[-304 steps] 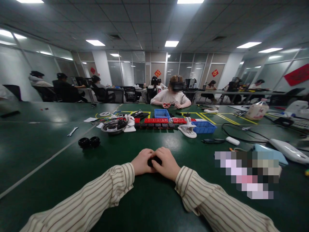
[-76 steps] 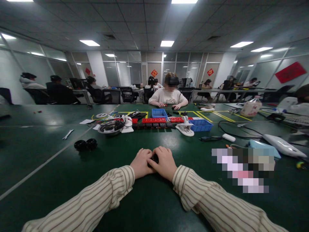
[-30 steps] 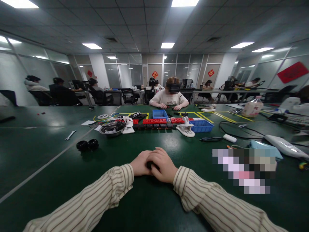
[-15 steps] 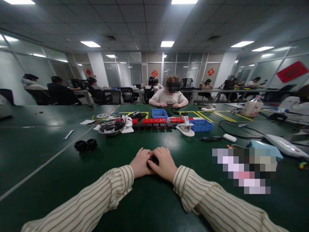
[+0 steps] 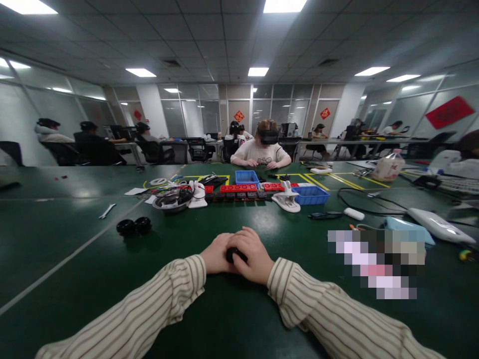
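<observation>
My left hand (image 5: 216, 255) and my right hand (image 5: 251, 254) rest together on the green table (image 5: 224, 309), just in front of me. Both are curled around a small black object (image 5: 232, 255), most of it hidden between the fingers. My right fingers lie over the top of it and partly over my left hand. Striped sleeves cover both forearms.
Two black round parts (image 5: 133, 226) lie to the left, a small wrench (image 5: 107, 211) beyond them. Further off are a metal bowl (image 5: 172, 198), red blocks (image 5: 239, 188), blue bins (image 5: 311, 195) and a white clip (image 5: 286, 200). Cables and white devices (image 5: 436, 225) lie right. A person (image 5: 261, 148) sits opposite.
My hands stay in the same spot. My right fingers have shifted slightly over the black object and over my left hand.
</observation>
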Demonstrator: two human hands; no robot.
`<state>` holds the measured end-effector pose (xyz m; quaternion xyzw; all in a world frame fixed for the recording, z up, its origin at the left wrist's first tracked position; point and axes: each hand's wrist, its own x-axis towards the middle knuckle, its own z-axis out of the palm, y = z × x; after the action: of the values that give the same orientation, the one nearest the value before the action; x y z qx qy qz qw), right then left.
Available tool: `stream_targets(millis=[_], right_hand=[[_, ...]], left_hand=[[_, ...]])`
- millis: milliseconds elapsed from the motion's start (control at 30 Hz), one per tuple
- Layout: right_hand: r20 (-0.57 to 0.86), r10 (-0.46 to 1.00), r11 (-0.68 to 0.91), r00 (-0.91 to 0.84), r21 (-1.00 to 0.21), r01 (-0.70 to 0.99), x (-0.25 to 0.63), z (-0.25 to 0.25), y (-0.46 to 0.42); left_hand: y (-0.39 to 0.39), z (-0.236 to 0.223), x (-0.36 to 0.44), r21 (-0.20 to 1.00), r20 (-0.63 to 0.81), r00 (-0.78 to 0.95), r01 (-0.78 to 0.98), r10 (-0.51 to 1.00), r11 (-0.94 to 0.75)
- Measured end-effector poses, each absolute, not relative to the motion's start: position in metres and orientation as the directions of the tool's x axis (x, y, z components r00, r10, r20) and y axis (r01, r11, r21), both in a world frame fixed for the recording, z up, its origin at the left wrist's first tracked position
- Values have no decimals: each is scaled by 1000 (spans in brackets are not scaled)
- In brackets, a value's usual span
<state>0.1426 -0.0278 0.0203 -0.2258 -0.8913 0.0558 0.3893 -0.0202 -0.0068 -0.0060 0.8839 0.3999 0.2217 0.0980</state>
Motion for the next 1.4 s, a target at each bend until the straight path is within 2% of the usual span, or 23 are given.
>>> stream_targets(millis=[167,233,367,567,700,800,933,1100,1233,1400], right_hand=[[625,636,738,-452,-322,593,139,19,-26],[599,683,692,-419,-346,634,138,18,-24],[589,674,712,-446,-358,604,138,17,-21],[622,550,831,-557,-338,442,139,17,-22],[639,434,901,-635,-301,313,140,17,-25],[695,389,921,-605,-287,263,142,18,-27],[724,485,865,-489,-316,390,142,20,-28],[609,697,678,-378,-387,625,138,16,-24],[583,711,672,-394,-396,626,137,13,-21],[608,623,771,-491,-372,518,139,13,-20]], left_hand=[[-17,0,-14,261,300,488,785,820,-562],[-21,4,-10,215,314,457,820,832,-531],[-23,7,-7,225,312,449,821,837,-524],[-9,-1,-17,374,324,549,673,770,-638],[0,-5,-21,379,311,624,610,717,-696],[-2,-3,-20,379,313,642,591,700,-712],[-10,1,-17,389,304,569,658,764,-645],[-20,1,-10,335,306,433,785,848,-521],[-23,3,-4,345,313,411,790,856,-506],[-17,2,-9,388,309,476,727,823,-567]])
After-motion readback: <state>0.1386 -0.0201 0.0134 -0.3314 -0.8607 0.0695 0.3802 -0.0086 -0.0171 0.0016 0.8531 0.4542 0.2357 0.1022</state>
